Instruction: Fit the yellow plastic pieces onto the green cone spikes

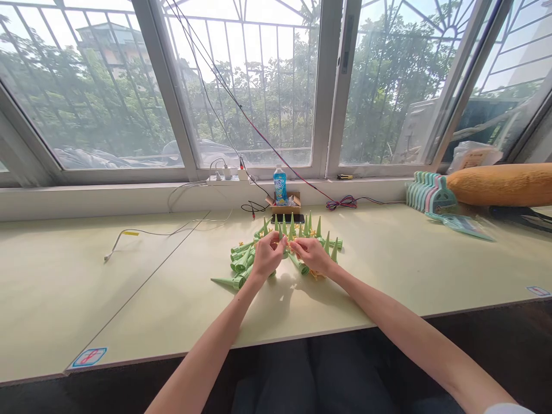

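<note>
Head view: green cones (292,227) beside, beyond left hand (268,254).

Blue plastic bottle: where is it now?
Head view, centre: the blue plastic bottle stands upright, apparently inside the open brown cardboard box, beyond the pale-green plastic cones, by the window.

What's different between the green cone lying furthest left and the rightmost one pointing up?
The lying cone is on its side, tip pointing left; the standing cone points upward.
The lying cone is left of the left hand; the standing cone is just beyond the wrist of the right hand.
The lying cone's wide end shows; the standing cone's lower end is hard to make out.
Both are green and taper to a point.
</note>
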`<state>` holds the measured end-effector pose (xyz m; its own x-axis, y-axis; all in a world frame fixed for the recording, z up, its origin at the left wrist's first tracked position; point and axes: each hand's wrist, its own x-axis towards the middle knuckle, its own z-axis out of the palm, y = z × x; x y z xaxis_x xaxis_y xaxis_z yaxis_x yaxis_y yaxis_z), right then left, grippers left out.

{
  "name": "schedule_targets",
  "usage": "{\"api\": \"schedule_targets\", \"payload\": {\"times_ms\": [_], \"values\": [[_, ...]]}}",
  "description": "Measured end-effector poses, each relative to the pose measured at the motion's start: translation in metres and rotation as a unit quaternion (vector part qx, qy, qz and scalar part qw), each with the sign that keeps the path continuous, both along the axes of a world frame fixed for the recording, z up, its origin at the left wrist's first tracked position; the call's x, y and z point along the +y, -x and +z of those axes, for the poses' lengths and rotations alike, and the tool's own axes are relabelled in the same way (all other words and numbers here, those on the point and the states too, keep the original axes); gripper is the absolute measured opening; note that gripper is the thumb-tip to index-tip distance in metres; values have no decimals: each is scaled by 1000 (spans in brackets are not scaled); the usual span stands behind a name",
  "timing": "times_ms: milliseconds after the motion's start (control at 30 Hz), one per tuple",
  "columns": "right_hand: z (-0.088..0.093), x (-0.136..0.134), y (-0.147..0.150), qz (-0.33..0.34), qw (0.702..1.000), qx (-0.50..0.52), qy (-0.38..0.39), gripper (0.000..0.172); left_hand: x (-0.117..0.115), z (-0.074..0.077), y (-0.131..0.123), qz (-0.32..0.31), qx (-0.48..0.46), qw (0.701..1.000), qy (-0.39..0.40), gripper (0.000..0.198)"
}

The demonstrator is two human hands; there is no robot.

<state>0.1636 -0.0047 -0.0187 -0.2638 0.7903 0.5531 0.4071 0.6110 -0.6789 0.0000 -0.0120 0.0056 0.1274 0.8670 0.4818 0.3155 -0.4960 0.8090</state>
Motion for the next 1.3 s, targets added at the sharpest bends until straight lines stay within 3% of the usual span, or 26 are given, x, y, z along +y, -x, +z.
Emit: {"api": "schedule_targets", "payload": {"times_ms": [133, 267, 667, 900, 1300], "values": [[1, -2, -1, 9, 1000, 8, 4, 31, 2, 0, -1, 14, -26, 1000, 11, 28], [1, -3, -1, 20, 1000, 7, 1, 28, 4, 0, -1, 13, -41, 999, 15, 27], [-1, 1, 1, 7, 1000, -10, -1, 42, 0, 2, -1, 13, -35, 999, 34, 29], [-2, -1, -1, 30, 999, -1, 17, 27, 4, 0, 0, 17, -35, 999, 18, 28], [-1, -2, 0, 35, 999, -6, 20, 34, 2, 1, -1, 7, -34, 999, 27, 30]]}}
